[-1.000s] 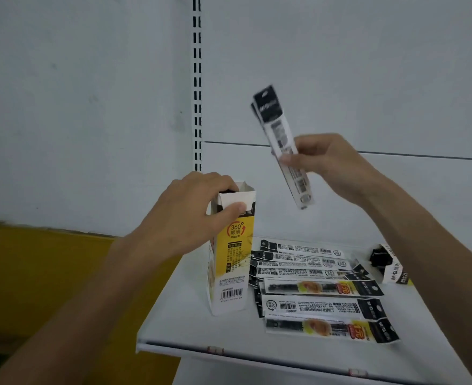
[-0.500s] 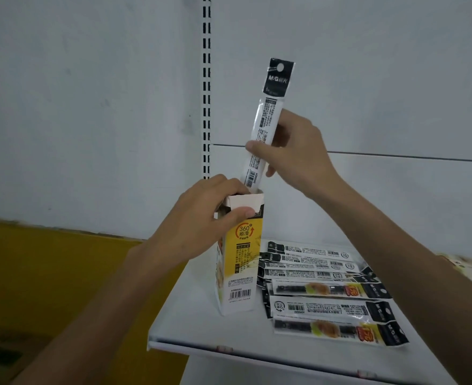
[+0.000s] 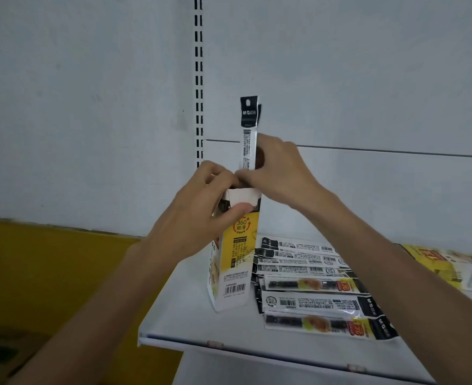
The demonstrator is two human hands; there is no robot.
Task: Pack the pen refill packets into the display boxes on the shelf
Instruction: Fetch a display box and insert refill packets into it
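Note:
A tall yellow and white display box (image 3: 236,259) stands upright on the white shelf (image 3: 201,332). My left hand (image 3: 198,215) grips the box near its open top, thumb on the front. My right hand (image 3: 279,173) pinches a long refill packet (image 3: 248,129) with a black header. The packet stands upright, its lower end inside the box mouth and its upper half sticking out. A second packet edge shows just behind it. Several more refill packets (image 3: 312,287) lie flat in a row to the right of the box.
A flattened yellow display box (image 3: 451,265) lies at the shelf's far right. A slotted upright rail (image 3: 198,79) runs up the grey back panel. Left of the shelf is a yellow surface (image 3: 48,273). The shelf's front edge is near my forearms.
My right hand turned the packet upright and lowered it; its lower end went from above the box into the box mouth. My left hand kept hold of the box.

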